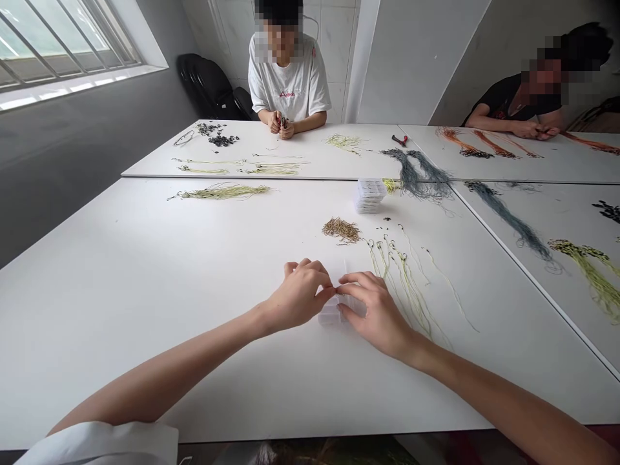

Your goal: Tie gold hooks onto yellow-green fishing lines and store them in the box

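Note:
A small clear plastic box (329,317) lies on the white table (194,284) in front of me, partly covered by both hands. My left hand (303,296) comes in over its left side, with thumb and forefinger pinched; whatever sits between the tips is too small to name. From the right, my right hand (372,311) reaches over the box with fingers and thumb apart, one fingertip meeting the left pinch. Just beyond the hands is a pile of bronze-coloured fish hooks (341,229). Yellow-green lines with dark hooks (409,284) are spread out beside my right hand.
A stack of clear boxes (369,196) stands farther back, near grey line bundles (416,171). A yellow-green bundle (223,192) lies back left. Across the table, one person (290,84) handles a tool; another person (523,106) leans by orange bundles (494,143).

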Demonstrator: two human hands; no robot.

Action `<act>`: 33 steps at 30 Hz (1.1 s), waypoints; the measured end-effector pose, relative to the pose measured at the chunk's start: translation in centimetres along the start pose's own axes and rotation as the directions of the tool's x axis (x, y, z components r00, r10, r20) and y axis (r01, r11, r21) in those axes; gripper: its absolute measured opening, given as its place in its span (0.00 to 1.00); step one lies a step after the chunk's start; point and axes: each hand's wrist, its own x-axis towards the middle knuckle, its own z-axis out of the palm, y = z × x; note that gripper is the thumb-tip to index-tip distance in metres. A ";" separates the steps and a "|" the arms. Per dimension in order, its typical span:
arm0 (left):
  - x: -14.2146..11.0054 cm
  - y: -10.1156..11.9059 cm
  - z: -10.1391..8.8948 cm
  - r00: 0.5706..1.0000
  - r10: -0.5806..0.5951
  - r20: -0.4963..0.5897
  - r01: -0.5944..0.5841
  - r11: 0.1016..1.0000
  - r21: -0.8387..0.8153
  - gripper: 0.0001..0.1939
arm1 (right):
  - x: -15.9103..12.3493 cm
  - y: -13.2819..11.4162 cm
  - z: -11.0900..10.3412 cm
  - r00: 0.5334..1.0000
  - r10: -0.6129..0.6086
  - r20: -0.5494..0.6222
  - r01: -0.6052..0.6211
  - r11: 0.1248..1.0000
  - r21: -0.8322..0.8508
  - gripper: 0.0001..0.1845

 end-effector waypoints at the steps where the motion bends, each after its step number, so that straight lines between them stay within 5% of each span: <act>1: 0.4 -0.1 0.1 1.000 -0.010 -0.005 0.010 1.000 0.012 0.13 | 0.3 0.3 0.0 1.000 -0.003 -0.005 0.003 1.000 -0.014 0.13; 33: 1.5 0.4 2.5 0.997 -0.041 -0.061 0.053 0.975 0.214 0.17 | 0.6 1.7 0.8 0.996 -0.057 -0.067 0.052 0.995 -0.082 0.11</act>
